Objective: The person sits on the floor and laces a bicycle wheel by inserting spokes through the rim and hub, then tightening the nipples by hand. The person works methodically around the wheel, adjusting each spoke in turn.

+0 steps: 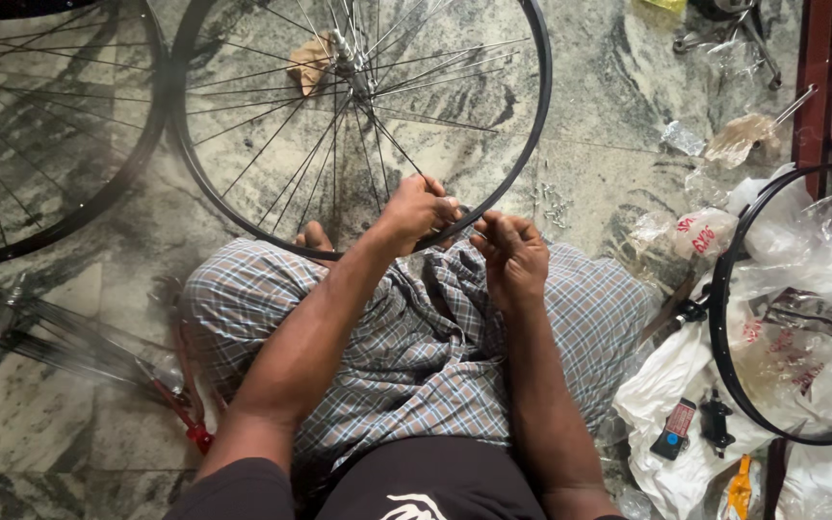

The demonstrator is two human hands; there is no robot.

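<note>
**Hands at the near rim of a spoked wheel**

Off to the right, white plastic bags (671, 385) spread open on the floor, holding a small dark tool (715, 422) and a red-and-blue packet (674, 429); a bare black rim (724, 318) lying over more crumpled bags. Straight ahead, bicycle wheel (358, 116) flat on the marble floor (609, 77), near edge resting against checked-cloth knees. Left hand (419, 207) closed around a spoke just inside that near edge. Right hand (510, 252) just beside, fingers curled shut, pinching something too small to make out. Black rim, thin silvery spokes fanning from a metal hub (347, 60).
</note>
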